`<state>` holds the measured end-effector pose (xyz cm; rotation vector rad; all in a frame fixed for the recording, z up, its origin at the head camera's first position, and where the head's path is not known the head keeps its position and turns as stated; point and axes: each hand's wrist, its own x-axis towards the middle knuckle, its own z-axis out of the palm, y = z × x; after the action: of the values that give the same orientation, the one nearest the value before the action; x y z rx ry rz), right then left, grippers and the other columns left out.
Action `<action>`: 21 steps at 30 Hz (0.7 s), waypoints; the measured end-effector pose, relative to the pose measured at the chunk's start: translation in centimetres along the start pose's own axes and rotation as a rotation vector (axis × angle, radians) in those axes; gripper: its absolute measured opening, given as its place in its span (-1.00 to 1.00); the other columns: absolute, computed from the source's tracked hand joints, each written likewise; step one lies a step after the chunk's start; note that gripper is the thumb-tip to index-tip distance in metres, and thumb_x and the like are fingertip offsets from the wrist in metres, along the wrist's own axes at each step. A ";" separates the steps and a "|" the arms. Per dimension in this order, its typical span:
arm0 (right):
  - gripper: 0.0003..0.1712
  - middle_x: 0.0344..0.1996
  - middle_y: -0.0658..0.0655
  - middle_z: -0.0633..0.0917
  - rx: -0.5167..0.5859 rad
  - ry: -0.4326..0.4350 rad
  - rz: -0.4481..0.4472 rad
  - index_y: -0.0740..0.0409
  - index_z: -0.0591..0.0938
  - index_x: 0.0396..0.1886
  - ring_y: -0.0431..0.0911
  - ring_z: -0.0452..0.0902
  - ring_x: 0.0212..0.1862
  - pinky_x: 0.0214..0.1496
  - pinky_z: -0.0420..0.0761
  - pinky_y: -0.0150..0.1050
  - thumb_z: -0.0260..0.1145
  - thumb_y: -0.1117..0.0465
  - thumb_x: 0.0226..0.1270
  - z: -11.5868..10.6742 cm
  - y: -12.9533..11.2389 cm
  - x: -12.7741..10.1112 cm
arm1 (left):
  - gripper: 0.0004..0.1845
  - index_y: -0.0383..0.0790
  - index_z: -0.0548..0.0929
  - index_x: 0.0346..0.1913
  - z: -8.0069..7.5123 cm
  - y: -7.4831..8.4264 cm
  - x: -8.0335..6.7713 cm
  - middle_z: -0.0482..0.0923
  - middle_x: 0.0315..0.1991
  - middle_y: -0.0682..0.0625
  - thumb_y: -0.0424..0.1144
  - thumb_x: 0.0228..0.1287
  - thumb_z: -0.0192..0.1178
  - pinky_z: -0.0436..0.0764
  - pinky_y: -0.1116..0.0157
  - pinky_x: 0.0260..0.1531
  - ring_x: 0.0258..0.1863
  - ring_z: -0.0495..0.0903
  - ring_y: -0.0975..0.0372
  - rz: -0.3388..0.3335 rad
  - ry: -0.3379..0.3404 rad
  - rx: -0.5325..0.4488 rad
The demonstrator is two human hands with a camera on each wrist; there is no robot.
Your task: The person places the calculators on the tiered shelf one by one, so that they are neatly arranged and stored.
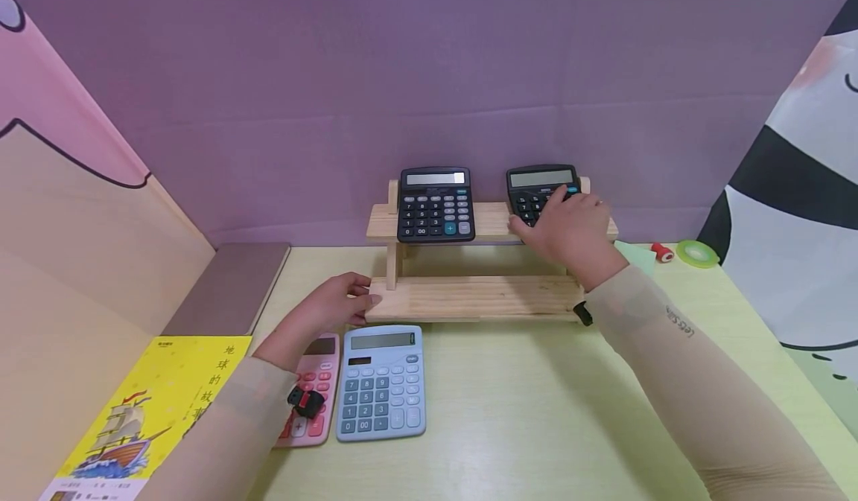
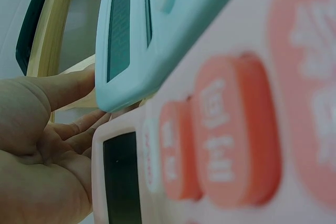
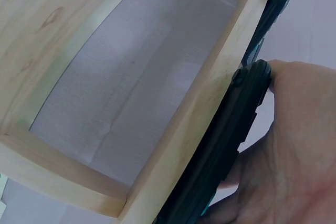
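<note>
A two-tier wooden shelf (image 1: 469,296) stands against the purple backdrop. On its upper board, a black calculator (image 1: 436,207) leans at the left. My right hand (image 1: 570,225) grips a second black calculator (image 1: 539,179) at the upper right, with fingers over its keys and the thumb at its left side; its lower right part is hidden. In the right wrist view this calculator (image 3: 215,150) rests along the upper board's edge. With thumb and fingers, my left hand (image 1: 338,300) holds the left end of the lower board, just above a pink calculator (image 1: 315,382) and a light blue calculator (image 1: 382,389).
At the left lie a dark grey notebook (image 1: 228,285) and a yellow book (image 1: 154,404) with a ship on it. Green tape (image 1: 697,253), a small red item (image 1: 662,252) and pale green paper (image 1: 637,255) lie behind my right arm. Printed cloth hangs on both sides.
</note>
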<state>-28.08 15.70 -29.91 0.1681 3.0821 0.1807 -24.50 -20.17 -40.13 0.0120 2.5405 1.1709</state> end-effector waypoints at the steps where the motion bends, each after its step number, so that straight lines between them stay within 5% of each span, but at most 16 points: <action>1: 0.39 0.47 0.71 0.34 0.000 -0.001 -0.002 0.53 0.03 0.66 0.54 0.33 0.47 0.55 0.42 0.37 -0.24 -0.66 0.44 0.0 0.0 0.0 | -0.40 -0.33 0.38 0.52 0.0 0.0 0.0 0.54 0.34 -0.32 -0.16 0.59 0.26 0.85 0.18 0.02 -0.09 0.78 0.09 0.000 0.000 -0.001; 11: 0.44 0.46 0.69 0.36 0.018 0.006 -0.003 0.49 0.02 0.68 0.50 0.37 0.47 0.45 0.54 0.29 -0.41 -0.74 0.40 0.0 0.7 -0.4 | -0.40 -0.35 0.37 0.53 0.2 0.1 -0.2 0.54 0.32 -0.32 -0.17 0.60 0.24 0.85 0.17 0.02 -0.09 0.79 0.08 0.010 -0.001 -0.003; 21: 0.35 0.43 0.67 0.38 0.351 0.077 -0.137 0.56 0.18 0.59 0.55 0.29 0.46 0.44 0.41 0.49 -0.48 -0.64 0.50 -0.3 6.0 -2.4 | -0.39 -0.34 0.37 0.53 0.1 0.1 -0.1 0.53 0.34 -0.32 -0.16 0.60 0.25 0.84 0.16 0.04 -0.07 0.78 0.08 -0.003 0.000 0.008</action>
<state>-25.06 21.31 -28.80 -0.0400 3.1588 -0.3692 -24.40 -20.05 -40.10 0.0096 2.5443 1.1597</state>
